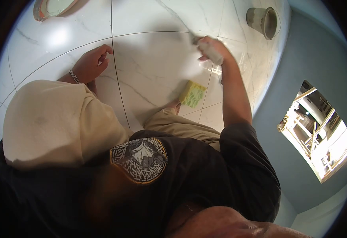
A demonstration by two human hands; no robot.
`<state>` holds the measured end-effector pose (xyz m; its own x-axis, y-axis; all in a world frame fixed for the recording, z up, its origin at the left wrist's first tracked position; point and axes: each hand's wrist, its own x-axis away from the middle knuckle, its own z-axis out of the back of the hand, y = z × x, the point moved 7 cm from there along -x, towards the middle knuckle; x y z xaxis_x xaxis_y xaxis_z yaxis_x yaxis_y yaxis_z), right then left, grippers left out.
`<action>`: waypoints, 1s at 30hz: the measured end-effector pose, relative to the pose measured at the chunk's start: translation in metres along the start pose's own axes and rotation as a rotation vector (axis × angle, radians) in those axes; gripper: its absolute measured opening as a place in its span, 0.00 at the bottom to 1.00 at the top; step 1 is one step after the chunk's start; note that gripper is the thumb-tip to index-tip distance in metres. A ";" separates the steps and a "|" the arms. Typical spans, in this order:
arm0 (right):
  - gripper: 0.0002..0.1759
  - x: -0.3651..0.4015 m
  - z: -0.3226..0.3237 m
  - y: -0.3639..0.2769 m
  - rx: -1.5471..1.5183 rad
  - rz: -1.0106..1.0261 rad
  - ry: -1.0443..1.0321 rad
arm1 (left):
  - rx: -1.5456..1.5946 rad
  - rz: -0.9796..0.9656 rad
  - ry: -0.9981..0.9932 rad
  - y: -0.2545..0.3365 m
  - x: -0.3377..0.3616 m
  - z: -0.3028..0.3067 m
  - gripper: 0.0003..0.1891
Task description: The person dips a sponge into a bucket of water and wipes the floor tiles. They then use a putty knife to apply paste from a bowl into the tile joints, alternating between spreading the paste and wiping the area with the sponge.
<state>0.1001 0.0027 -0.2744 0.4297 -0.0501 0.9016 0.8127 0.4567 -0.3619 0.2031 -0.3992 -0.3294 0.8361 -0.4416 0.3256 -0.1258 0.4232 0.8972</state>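
Observation:
My right hand (pixel 217 49) is closed around a hand tool with a pale, thick handle (pixel 211 53). The tool's dark tip (pixel 196 39) is at the tiled floor close to a joint line; it is blurred, so its exact kind does not show. My left hand (pixel 91 64), with a chain bracelet at the wrist, hangs near my bent knee. Its fingers are loosely bent and apart, with nothing visible in them. A yellow and green sponge (pixel 192 94) is beside my foot, below my right hand.
White marble-patterned tiles (pixel 149 59) cover the floor, with dark joint lines. A grey bucket (pixel 262 22) lies tilted in view near the blue-grey wall (pixel 266 107). At the upper left is part of a round, orange-rimmed object (pixel 39 14). A bright opening (pixel 320 135) breaks the wall.

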 end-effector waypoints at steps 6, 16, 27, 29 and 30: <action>0.18 -0.059 0.088 -0.002 -0.156 0.091 0.168 | -0.035 0.002 0.003 -0.004 0.001 0.000 0.13; 0.30 0.021 -0.104 -0.025 0.032 0.098 -0.199 | -0.024 -0.023 -0.017 0.003 0.000 0.003 0.13; 0.39 -0.003 -0.061 0.053 1.020 0.411 0.311 | -0.009 -0.024 -0.024 -0.003 0.001 -0.001 0.12; 0.38 -0.013 -0.055 0.054 0.991 0.405 0.304 | -0.004 -0.020 -0.014 -0.005 0.001 -0.001 0.12; 0.38 -0.018 -0.054 0.053 1.036 0.422 0.322 | 0.005 -0.020 -0.007 -0.005 0.000 -0.001 0.12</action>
<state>0.1566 -0.0198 -0.3224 0.7901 0.1239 0.6003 -0.0658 0.9908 -0.1179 0.2042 -0.4009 -0.3337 0.8349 -0.4551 0.3095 -0.1121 0.4099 0.9052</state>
